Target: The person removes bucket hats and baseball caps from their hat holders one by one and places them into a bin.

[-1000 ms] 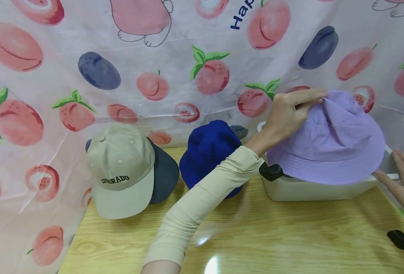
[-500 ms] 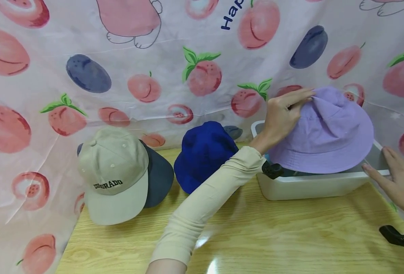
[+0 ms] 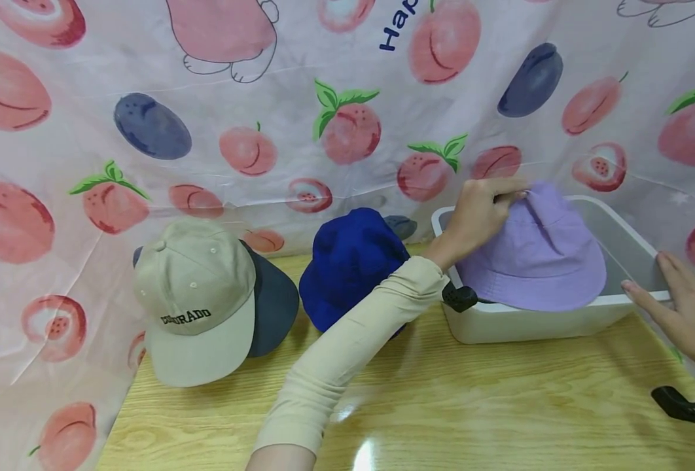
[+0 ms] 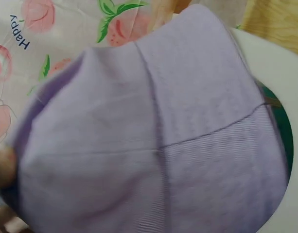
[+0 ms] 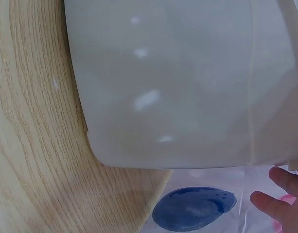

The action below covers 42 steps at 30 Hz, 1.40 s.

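Note:
My left hand (image 3: 478, 216) pinches the crown of a lilac bucket hat (image 3: 544, 252) and holds it over the left part of a white plastic bin (image 3: 536, 325). The hat's brim overlaps the bin's front rim in the head view. The same hat (image 4: 163, 111) fills most of the left wrist view, with a bit of something dark green (image 4: 283, 126) showing past its edge inside the bin. At the bin's right end is my right hand (image 3: 686, 307), its fingers extended against the rim. Its fingertips (image 5: 265, 201) show at the bin's end in the right wrist view.
A dark blue bucket hat (image 3: 353, 268) sits left of the bin on the wooden table (image 3: 471, 405). Farther left, a beige cap (image 3: 200, 294) lettered COLORADO overlaps a dark grey cap (image 3: 277, 301). A fruit-printed cloth (image 3: 218, 39) hangs behind everything.
My left hand has lowered the lilac hat and shifted it left, uncovering the bin's right interior. The head view panned slightly right at first. My right hand stays at the bin's end.

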Tool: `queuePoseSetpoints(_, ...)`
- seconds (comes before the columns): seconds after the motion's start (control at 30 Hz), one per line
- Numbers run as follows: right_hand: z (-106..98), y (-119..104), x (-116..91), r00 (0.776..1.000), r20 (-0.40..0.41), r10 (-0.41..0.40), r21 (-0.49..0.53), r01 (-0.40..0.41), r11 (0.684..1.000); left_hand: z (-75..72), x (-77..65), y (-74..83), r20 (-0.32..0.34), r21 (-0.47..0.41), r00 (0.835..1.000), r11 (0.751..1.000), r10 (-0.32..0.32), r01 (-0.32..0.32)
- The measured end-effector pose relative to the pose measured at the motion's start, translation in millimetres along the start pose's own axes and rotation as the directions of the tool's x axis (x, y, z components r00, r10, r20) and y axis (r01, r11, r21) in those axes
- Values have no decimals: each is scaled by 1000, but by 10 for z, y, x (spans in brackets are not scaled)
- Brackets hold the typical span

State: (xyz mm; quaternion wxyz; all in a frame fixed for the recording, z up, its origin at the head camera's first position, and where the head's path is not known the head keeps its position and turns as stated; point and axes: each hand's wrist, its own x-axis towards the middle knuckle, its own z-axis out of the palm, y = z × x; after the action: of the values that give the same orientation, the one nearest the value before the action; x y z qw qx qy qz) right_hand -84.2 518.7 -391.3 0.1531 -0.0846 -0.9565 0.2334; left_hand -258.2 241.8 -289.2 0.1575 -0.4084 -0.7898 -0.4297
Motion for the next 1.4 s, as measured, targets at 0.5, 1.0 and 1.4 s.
queuePoseSetpoints(0.5,27,0,-1,1000,-11,11,-8,-11,1000,27,-6,-58,36,497,918,804,-395,327)
queuePoseSetpoints(1.0,20,25,8,999,-27,-17,20,18,1000,116,-91,-196,-135,-62,884,895,-447,442)
queuePoseSetpoints(1.4,9,10,5,1000,-14,-18,9,18,1000,310,-164,-106,-119,-76,936,943,-331,324)
